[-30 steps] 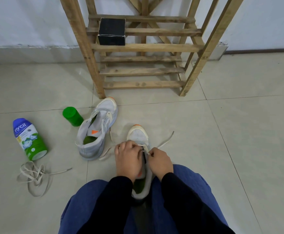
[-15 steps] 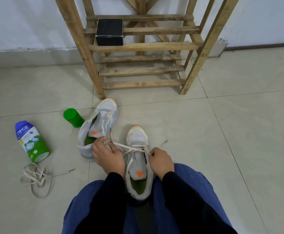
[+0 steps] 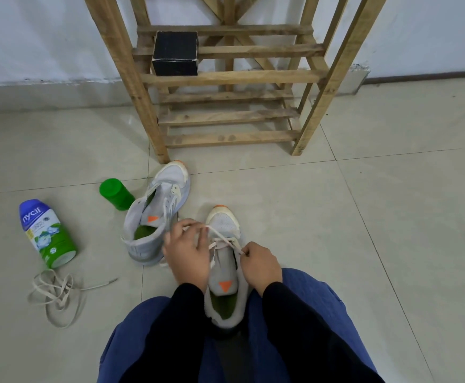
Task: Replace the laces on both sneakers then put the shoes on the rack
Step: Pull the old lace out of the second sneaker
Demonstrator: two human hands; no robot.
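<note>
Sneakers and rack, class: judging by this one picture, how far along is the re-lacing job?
Done: a loose lace lies on the floor, seemingly removed. In hand: the left hand and right hand each grip an end of the lace on the near sneaker. Left: finishing it, possibly the far sneaker, whose lacing is unclear, then moving both onto the rack, which holds only a black box.

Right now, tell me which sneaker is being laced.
The sneaker between the knees: both the left hand and right hand hold its lace. The other sneaker sits untouched beside the rack.
</note>
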